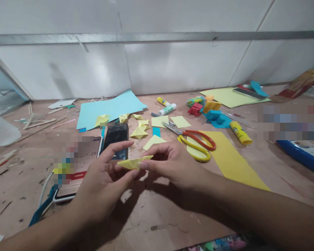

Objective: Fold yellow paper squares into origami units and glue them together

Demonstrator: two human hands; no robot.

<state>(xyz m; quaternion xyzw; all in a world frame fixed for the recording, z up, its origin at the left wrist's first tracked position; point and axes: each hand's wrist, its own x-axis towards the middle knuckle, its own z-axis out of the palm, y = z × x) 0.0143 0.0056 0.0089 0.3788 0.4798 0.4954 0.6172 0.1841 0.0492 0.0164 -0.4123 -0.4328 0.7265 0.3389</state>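
Between my two hands is a small folded yellow paper piece, held just above the table. My left hand pinches its left and lower part between thumb and fingers, with the index finger raised along the top. My right hand grips its right end between thumb and index finger. Beyond them lie several similar folded yellow paper pieces and some small cut yellow paper squares. Scissors with red and yellow handles rest by my right hand, partly over a yellow square.
A dark phone and a white-edged phone lie left. Behind are light blue paper and glue sticks. Blue and red folded paper, a yellow tube and a yellow sheet lie right. A tiled wall bounds the back.
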